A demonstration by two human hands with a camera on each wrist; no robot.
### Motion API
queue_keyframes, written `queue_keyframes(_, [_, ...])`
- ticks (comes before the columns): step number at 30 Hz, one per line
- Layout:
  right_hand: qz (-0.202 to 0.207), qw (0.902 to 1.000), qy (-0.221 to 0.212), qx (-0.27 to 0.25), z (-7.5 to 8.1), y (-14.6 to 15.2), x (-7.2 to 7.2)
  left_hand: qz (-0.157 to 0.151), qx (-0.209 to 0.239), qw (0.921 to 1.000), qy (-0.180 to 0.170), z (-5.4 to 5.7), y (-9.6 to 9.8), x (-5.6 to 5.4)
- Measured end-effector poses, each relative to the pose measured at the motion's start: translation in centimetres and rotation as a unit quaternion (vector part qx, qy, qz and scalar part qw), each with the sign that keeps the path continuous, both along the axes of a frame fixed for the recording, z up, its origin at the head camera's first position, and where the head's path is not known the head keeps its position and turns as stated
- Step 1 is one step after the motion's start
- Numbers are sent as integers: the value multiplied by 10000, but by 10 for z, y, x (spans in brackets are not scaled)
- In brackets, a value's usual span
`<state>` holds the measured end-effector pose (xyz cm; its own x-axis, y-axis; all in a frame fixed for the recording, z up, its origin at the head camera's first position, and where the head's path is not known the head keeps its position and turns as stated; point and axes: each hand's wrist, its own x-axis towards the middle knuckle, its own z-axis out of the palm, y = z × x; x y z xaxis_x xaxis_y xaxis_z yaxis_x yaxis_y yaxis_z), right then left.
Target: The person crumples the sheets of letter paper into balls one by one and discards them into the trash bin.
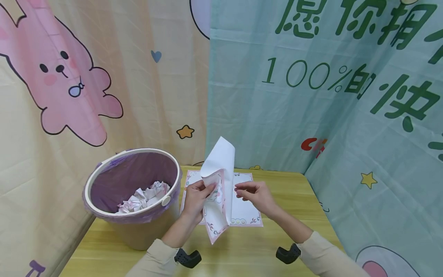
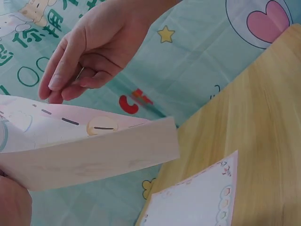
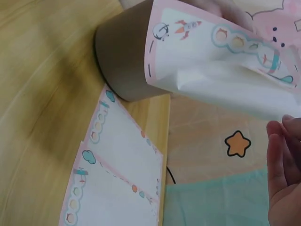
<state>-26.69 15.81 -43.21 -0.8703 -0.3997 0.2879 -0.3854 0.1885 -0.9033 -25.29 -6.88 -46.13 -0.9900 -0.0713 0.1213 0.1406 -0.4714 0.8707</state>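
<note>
In the head view, my left hand (image 1: 197, 198) pinches a sheet of paper (image 1: 219, 161) with a pink printed border, thumb on its near side. The sheet stands upright and bends over on itself, its white back showing at the top and a corner pointing down. Just right of it is my right hand (image 1: 257, 196), fingers loosely bent and nothing in its grasp. In the right wrist view its fingertips (image 3: 286, 117) are right at the sheet's edge. Below the hands, more bordered sheets (image 1: 247, 209) lie on the table; two overlap in the right wrist view.
To the left stands a brown bin with a white rim (image 1: 90, 192) and a purple liner (image 1: 117, 177). Crumpled paper (image 1: 147, 198) lies inside it. The wooden table (image 1: 287, 231) ends against printed curtains (image 1: 256, 115) behind and to the right.
</note>
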Motion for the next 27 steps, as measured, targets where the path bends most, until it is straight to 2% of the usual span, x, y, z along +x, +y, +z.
queue_keyframes(4, [-4,9993,214,-318,3,7,-6,-200,261,9995,-38,2,-4,4])
queue_keyframes(9, [775,9955,250,-492,9,5,-8,-718,726,9946,175,2,-2,10])
queue_keyframes(13, [995,9930,450,-445,11,-3,-3,-873,831,9924,236,1,1,12])
queue_keyframes(17, [1090,9907,712,-404,10,-10,2,-751,628,9951,170,2,4,13])
queue_keyframes(21, [1183,9883,916,-293,9,-16,5,-475,274,9985,76,5,9,14])
queue_keyframes(27, [806,9867,1404,119,4,-27,9,63,-131,9999,-35,16,19,11])
